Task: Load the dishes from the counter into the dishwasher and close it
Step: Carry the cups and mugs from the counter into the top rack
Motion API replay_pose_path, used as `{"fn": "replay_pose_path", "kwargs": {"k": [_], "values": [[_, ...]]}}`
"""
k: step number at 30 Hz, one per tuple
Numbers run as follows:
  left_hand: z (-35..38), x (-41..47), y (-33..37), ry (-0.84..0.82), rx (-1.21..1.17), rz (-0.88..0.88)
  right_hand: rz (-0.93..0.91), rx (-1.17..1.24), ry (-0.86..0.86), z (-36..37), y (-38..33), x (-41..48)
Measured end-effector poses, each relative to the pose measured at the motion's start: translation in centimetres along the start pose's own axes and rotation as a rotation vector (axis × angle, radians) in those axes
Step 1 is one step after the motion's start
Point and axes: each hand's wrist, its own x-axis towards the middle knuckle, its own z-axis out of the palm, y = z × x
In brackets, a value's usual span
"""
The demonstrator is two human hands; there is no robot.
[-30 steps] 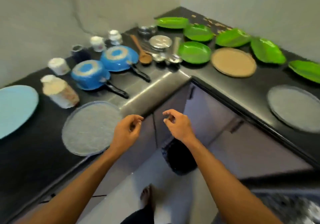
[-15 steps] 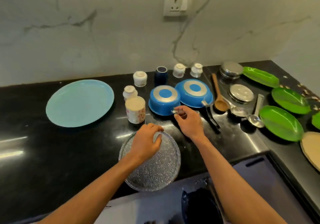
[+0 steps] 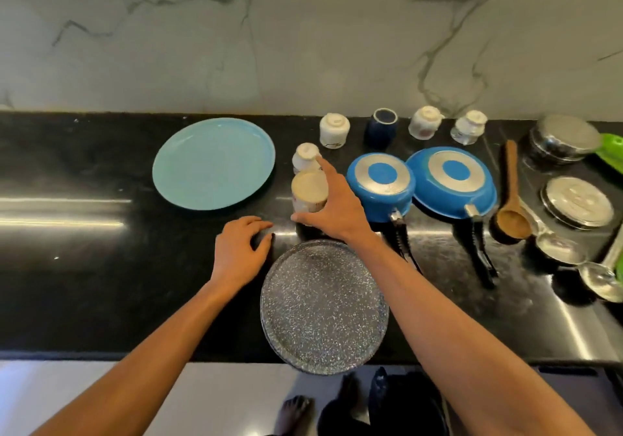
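Note:
On the black counter (image 3: 101,267), an upturned white floral mug (image 3: 308,189) stands in the middle. My right hand (image 3: 337,209) reaches around it, thumb in front of its base and straight fingers along its right side. My left hand (image 3: 239,250) rests on the counter with loosely curled fingers and holds nothing, just left of a speckled grey plate (image 3: 323,307) that overhangs the front edge. A teal plate (image 3: 212,162) lies to the left. Two upturned blue pans (image 3: 381,182) (image 3: 451,179) sit to the right. The dishwasher is not in view.
A small white cup (image 3: 305,156) stands right behind the mug. More upturned cups (image 3: 333,130) line the marble wall. At the right lie a wooden spoon (image 3: 510,206), steel bowls (image 3: 561,139), steel spoons (image 3: 556,243) and a green plate (image 3: 612,149).
The view has swung from the corner cabinets to the counter. My right hand moved left from the blue pan to the floral mug. My left hand slid off the speckled plate onto the counter.

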Motion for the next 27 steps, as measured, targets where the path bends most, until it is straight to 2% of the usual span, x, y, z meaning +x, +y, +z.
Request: {"fn": "replay_pose_path", "kwargs": {"k": [4, 8, 12, 16, 21, 24, 27], "values": [[0.7, -0.2, -1.0, -0.068, 0.13, 0.016, 0.046, -0.044, 0.046, 0.9, 0.0, 0.4], [0.8, -0.3, -1.0, -0.046, 0.108, 0.01, 0.074, -0.088, 0.07, 0.4, -0.5, 0.1], [0.3, 0.1, -0.8, -0.1, 0.082, -0.005, 0.106, -0.044, 0.185, 0.1, -1.0, -1.9], [-0.5, 1.2, 1.5, -0.095, -0.214, 0.019, 0.092, -0.039, 0.33, -1.5, -0.9, -4.9], [-0.8, -0.4, 7.6, -0.108, -0.428, 0.137, 0.13, -0.171, 0.471, -4.2, -0.3, -10.5], [0.5, -3.6, 11.9, -0.188, -0.505, 0.218, 0.212, -0.199, 0.576, -6.2, 1.2, -16.1], [2.8, -8.4, 16.2, -0.361, -0.571, 0.283, 0.345, -0.233, 0.697, -7.9, 3.4, -24.0]]}}
